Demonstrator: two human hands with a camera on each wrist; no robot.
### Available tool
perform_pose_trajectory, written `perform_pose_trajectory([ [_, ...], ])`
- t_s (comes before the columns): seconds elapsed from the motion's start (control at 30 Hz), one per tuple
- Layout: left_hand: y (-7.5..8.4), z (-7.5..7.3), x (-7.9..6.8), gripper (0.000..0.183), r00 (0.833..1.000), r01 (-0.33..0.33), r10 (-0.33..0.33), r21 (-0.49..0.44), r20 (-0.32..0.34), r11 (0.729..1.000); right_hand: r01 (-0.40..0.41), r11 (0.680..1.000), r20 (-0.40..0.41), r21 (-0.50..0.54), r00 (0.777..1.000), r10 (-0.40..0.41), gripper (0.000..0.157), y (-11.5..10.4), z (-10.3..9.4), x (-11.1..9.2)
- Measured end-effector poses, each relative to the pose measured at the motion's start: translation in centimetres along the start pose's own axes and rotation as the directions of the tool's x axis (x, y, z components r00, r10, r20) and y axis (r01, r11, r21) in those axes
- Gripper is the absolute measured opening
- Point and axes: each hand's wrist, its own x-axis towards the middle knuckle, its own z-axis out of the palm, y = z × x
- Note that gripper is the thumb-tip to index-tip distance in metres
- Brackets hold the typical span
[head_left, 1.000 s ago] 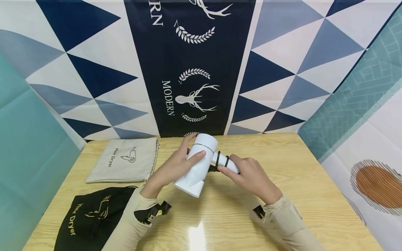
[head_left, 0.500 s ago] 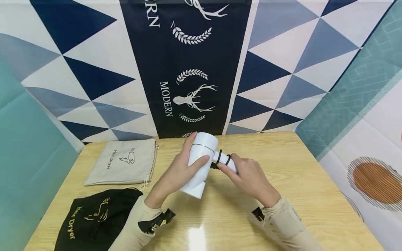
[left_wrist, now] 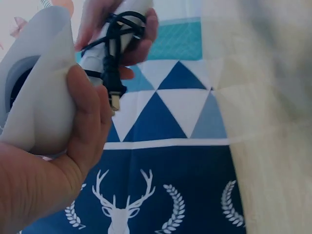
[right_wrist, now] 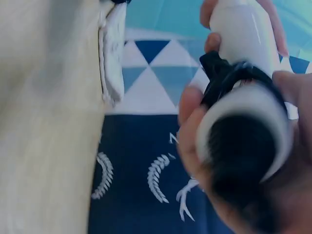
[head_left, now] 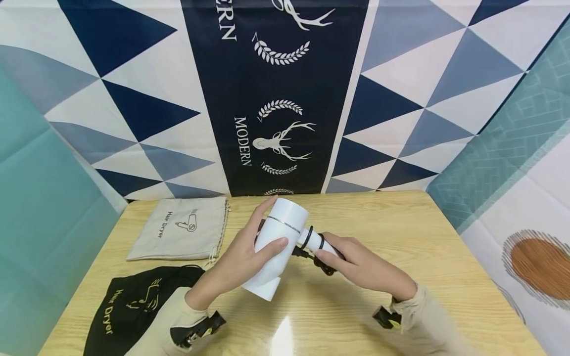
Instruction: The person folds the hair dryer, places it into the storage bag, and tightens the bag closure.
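Note:
A white hair dryer (head_left: 279, 243) is held above the table between both hands, its barrel tilted. My left hand (head_left: 242, 257) grips the barrel, thumb across the near side and fingers round the far side. My right hand (head_left: 362, 259) holds the handle, its fingers curled round it. In the left wrist view a black cord (left_wrist: 113, 53) lies bundled along the handle, with a metal plug end (left_wrist: 115, 101) hanging down. Two black bands circle the handle in the head view. The right wrist view looks at the handle's dark, blurred end (right_wrist: 243, 156).
On the table's left lie a beige drawstring bag (head_left: 175, 247) and, nearer, a black drawstring bag (head_left: 129, 301), both printed "Hair Dryer". The wooden table (head_left: 401, 232) meets a patterned cloth wall (head_left: 285, 74) at the back.
The right hand has moved slightly right and down along with the handle, and more of the bundled cord shows beneath it. The dryer's barrel leans a little more. The head view has shifted slightly.

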Motion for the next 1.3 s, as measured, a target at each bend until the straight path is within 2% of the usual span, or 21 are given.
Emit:
perform_pose_trajectory([
  [0.07,0.1,-0.2,-0.6,0.076,1.000,-0.006,0.006,-0.029,0.016,1.000,0.015,0.992,0.086,0.129,0.996,-0.026,0.010,0.0,0.0,0.0],
  [0.17,0.1,-0.4,-1.4,0.076,0.999,-0.023,0.025,-0.050,0.037,0.998,-0.022,0.937,0.207,0.349,0.977,-0.054,0.015,0.1,0.3,-0.2],
  [0.23,0.1,-0.4,-1.8,0.075,0.998,-0.038,0.040,-0.051,0.044,0.998,-0.055,0.899,0.255,0.433,0.965,-0.064,0.017,0.2,0.5,-0.3],
  [0.3,0.1,-0.3,-2.0,0.075,0.998,-0.051,0.053,-0.043,0.045,0.998,-0.066,0.884,0.267,0.463,0.961,-0.068,0.017,0.1,0.7,-0.4],
  [0.47,-0.2,0.0,-2.4,0.077,0.997,-0.070,0.071,-0.031,0.028,0.997,-0.039,0.903,0.211,0.428,0.976,-0.057,0.015,-0.1,1.2,-0.3],
  [0.87,0.0,0.5,-3.4,0.081,0.998,-0.066,0.065,-0.039,-0.020,0.997,0.000,0.943,0.078,0.334,0.997,-0.027,0.013,-1.1,2.5,-1.2],
  [1.2,-0.5,0.6,-3.7,0.079,0.997,-0.063,0.063,0.003,-0.041,0.998,-0.013,0.948,-0.013,0.318,1.000,0.018,0.013,-1.3,3.7,-1.3],
  [1.3,-0.7,0.8,-3.8,0.078,0.994,-0.091,0.092,0.019,-0.060,0.996,-0.005,0.942,-0.041,0.336,0.999,0.020,0.015,-1.4,4.0,-1.3],
])
